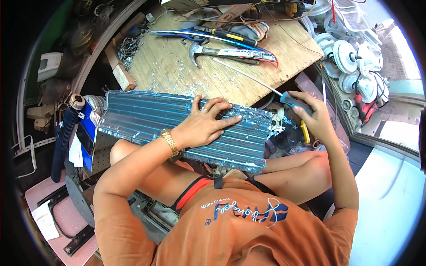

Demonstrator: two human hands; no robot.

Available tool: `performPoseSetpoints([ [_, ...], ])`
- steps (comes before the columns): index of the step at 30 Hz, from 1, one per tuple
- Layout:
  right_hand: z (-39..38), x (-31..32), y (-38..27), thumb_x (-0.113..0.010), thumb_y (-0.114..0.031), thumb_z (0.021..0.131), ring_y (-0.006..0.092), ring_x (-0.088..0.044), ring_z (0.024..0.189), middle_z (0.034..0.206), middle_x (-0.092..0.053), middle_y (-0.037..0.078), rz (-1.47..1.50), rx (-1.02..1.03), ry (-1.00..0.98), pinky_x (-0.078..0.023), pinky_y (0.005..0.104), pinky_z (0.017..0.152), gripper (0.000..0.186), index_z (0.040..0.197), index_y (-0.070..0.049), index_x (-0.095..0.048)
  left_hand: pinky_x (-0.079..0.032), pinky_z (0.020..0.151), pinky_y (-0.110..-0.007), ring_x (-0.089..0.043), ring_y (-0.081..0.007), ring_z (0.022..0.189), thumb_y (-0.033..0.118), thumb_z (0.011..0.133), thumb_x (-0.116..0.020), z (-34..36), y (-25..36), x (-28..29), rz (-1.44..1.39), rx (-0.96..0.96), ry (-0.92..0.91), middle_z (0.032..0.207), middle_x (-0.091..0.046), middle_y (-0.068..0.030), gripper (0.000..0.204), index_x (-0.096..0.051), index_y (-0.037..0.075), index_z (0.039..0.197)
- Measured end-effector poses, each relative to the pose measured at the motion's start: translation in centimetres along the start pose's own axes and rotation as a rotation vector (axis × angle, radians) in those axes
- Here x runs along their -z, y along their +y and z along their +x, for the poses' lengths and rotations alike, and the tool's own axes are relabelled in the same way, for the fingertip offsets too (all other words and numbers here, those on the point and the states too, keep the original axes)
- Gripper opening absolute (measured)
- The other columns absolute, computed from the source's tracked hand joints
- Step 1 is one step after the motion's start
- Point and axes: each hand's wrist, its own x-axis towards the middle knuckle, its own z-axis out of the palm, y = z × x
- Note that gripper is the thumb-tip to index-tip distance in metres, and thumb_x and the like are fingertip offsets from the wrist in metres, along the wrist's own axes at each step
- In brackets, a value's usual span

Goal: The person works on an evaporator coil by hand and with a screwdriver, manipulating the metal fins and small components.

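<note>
Across my lap, against the near edge of the wooden board, rests a long ridged metal panel [146,111] with ragged edges; it looks like a heat-exchanger fin block. My left hand [204,123] lies on top of it, fingers spread, a gold watch at the wrist and a ring on one finger. On the right, my right hand [313,116] grips a screwdriver [293,102] by its blue-grey handle. The long shaft points up and left over the board, its tip apart from the panel and close to the hammer [213,51].
Small metal scraps litter the wooden board [164,66]. Toward its back lie a yellow-black tool [235,37] and blue-handled pliers [190,36]. A wooden block [124,78] sits at its left edge. White plastic pulleys [344,56] crowd the right shelf, above red-handled pliers [365,108].
</note>
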Motion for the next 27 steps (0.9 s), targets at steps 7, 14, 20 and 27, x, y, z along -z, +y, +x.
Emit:
performPoseSetpoints([
  [7, -2.8, -0.7, 1.0, -0.073, -0.006, 0.095, 0.0295, -0.075, 0.112, 0.124, -0.077, 0.018, 0.068, -0.064, 0.061, -0.056, 0.0388, 0.1, 0.041, 0.136, -0.002, -0.07, -0.019, 0.118, -0.074, -0.034, -0.0329, 0.155, 0.023, 0.095, -0.07, 1.1, 0.1, 0.6, -0.027, 0.007, -0.047, 0.157, -0.047, -0.0104, 0.066, -0.055, 0.045, 0.155],
  [14, -8.6, 6.7, -1.6, -0.077, -0.006, 0.083, 0.0315, -0.076, 0.098, 0.107, -0.078, 0.02, -0.026, -0.202, -0.172, -0.056, 0.0369, 0.09, 0.043, 0.126, -0.001, -0.077, -0.016, 0.121, -0.066, -0.04, -0.0342, 0.149, 0.03, 0.088, -0.081, 0.4, -1.0, -0.8, -0.22, 0.025, 0.137, 0.15, -0.05, -0.009, 0.068, -0.056, 0.026, 0.151],
  [20, -12.2, 8.8, -3.2, -0.074, -0.01, 0.084, 0.0267, -0.077, 0.092, 0.104, -0.081, 0.022, 0.041, -0.443, -0.162, -0.058, 0.0373, 0.088, 0.04, 0.12, 0.007, -0.078, -0.026, 0.113, -0.058, -0.055, -0.0319, 0.129, 0.066, 0.073, -0.087, 2.6, 0.6, -0.9, -0.176, 0.227, 0.281, 0.131, -0.059, -0.0121, 0.087, -0.06, 0.014, 0.138],
  [27, -11.7, 8.4, -5.1, -0.071, -0.007, 0.093, 0.0121, -0.066, 0.07, 0.088, -0.077, 0.008, 0.147, -0.673, -0.2, -0.053, 0.0288, 0.062, 0.033, 0.123, 0.006, -0.077, -0.036, 0.102, -0.056, -0.061, -0.0292, 0.113, 0.067, 0.071, -0.086, 4.9, 1.3, -1.1, -0.142, 0.323, 0.265, 0.112, -0.06, -0.0072, 0.073, -0.067, 0.013, 0.115],
])
